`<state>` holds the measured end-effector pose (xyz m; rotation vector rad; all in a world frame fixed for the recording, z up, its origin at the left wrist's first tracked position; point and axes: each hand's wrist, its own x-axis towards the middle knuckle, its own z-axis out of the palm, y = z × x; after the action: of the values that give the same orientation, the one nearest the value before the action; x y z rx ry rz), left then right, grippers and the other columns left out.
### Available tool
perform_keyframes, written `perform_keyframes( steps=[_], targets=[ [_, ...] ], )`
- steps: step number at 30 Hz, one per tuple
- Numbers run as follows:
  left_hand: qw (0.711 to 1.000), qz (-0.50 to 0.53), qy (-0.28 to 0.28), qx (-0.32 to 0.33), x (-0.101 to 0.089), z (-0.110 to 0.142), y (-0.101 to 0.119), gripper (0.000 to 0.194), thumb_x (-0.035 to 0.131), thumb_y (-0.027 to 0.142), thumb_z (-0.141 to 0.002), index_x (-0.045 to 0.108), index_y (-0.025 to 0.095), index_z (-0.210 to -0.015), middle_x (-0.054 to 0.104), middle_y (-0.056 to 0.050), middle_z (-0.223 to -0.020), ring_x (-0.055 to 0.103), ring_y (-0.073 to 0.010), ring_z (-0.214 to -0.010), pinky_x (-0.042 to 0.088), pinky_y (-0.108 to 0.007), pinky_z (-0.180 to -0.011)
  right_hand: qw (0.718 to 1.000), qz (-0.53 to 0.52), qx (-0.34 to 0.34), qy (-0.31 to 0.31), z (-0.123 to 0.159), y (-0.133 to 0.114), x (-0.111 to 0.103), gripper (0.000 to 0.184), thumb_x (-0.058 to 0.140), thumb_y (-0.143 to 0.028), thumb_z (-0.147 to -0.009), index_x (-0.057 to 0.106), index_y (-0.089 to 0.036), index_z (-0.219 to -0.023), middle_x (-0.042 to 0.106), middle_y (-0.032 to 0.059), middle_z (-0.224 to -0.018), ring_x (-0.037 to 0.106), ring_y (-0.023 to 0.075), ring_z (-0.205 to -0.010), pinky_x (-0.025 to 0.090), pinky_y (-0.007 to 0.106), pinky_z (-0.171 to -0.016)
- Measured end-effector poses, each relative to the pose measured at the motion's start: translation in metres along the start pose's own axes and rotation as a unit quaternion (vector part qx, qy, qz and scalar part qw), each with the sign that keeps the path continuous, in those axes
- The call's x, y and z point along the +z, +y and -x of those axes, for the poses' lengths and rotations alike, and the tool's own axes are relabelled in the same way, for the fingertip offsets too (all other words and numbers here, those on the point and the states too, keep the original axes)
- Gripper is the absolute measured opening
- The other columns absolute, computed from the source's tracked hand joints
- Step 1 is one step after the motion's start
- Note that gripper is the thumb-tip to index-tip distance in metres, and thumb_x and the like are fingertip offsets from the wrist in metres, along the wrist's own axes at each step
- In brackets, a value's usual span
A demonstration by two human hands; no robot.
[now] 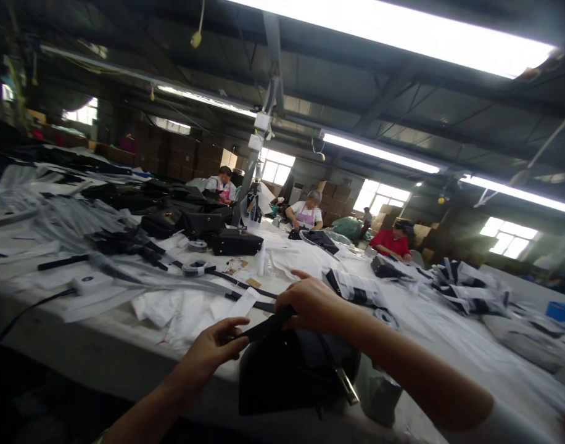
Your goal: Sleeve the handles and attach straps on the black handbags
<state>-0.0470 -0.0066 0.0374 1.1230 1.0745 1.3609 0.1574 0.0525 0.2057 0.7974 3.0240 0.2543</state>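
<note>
A black bag (292, 373) hangs over the near edge of a long white table (449, 345). Its black strap (264, 327) runs between my two hands. My left hand (215, 345) pinches the strap's left end with thumb and fingers closed. My right hand (310, 303) is closed round the strap's right part, just above the bag. A metal buckle (347, 385) shows on the bag's right side.
Black bags (236, 242), loose straps (245, 287) and white wrapping paper (181, 308) cover the table. Rolls of tape (194, 268) lie among them. Three people sit working at the far side (305, 213). Cardboard boxes (333, 194) are stacked at the back. A pole (252, 166) rises from the table.
</note>
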Motion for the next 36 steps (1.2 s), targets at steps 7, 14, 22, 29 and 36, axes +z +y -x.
perform_keyframes(
  steps=[7,14,22,29,36],
  targets=[
    [0.991,-0.082,0.095,-0.055,-0.07,0.029,-0.051,0.054,0.078,0.059,-0.06,0.074,0.023,-0.1,0.069,-0.002,-0.083,0.062,-0.0198,-0.077,0.047,-0.024,-0.061,1.0,-0.012,-0.015,-0.005,-0.005,0.013,0.002,0.026,0.078,-0.029,-0.072,0.073,-0.027,-0.098,0.077,-0.0003,-0.087,0.071,0.0216,-0.086,0.023,0.048,-0.113],
    [0.982,-0.185,0.018,0.014,-0.057,0.011,-0.036,0.044,0.072,0.056,-0.067,0.076,0.023,-0.097,0.076,-0.008,-0.107,0.066,-0.0318,-0.105,0.053,-0.04,-0.091,0.994,-0.096,-0.005,0.055,-0.001,0.017,0.003,0.053,0.074,-0.017,-0.076,0.06,-0.028,-0.127,0.073,0.0036,-0.112,0.066,0.0239,-0.104,0.04,0.042,-0.103],
    [0.969,-0.19,-0.078,0.135,0.005,-0.011,0.019,0.035,0.069,0.037,-0.08,0.07,0.021,-0.111,0.073,-0.008,-0.112,0.069,-0.0262,-0.099,0.055,-0.036,-0.089,0.943,-0.193,0.187,0.197,0.046,-0.034,0.046,0.019,0.052,-0.031,-0.095,0.069,-0.023,-0.095,0.073,0.0029,-0.086,0.068,0.0187,-0.078,0.048,0.028,-0.073],
    [0.99,-0.092,-0.071,0.079,0.014,-0.013,0.014,0.027,0.071,0.033,-0.079,0.074,0.018,-0.102,0.076,-0.007,-0.102,0.067,-0.0279,-0.102,0.05,-0.037,-0.093,0.922,-0.203,0.284,0.165,0.029,-0.066,0.087,0.028,0.062,-0.034,-0.087,0.064,-0.018,-0.111,0.072,0.0116,-0.106,0.067,0.0282,-0.099,0.047,0.032,-0.083],
    [0.991,-0.087,-0.061,0.082,0.017,-0.019,0.013,0.025,0.072,0.035,-0.078,0.077,0.017,-0.096,0.076,-0.006,-0.097,0.065,-0.0265,-0.098,0.048,-0.035,-0.091,0.913,-0.216,0.292,0.187,0.02,-0.056,0.094,0.008,0.061,-0.023,-0.086,0.067,-0.019,-0.089,0.074,0.007,-0.091,0.069,0.0253,-0.088,0.045,0.029,-0.074]
  ],
)
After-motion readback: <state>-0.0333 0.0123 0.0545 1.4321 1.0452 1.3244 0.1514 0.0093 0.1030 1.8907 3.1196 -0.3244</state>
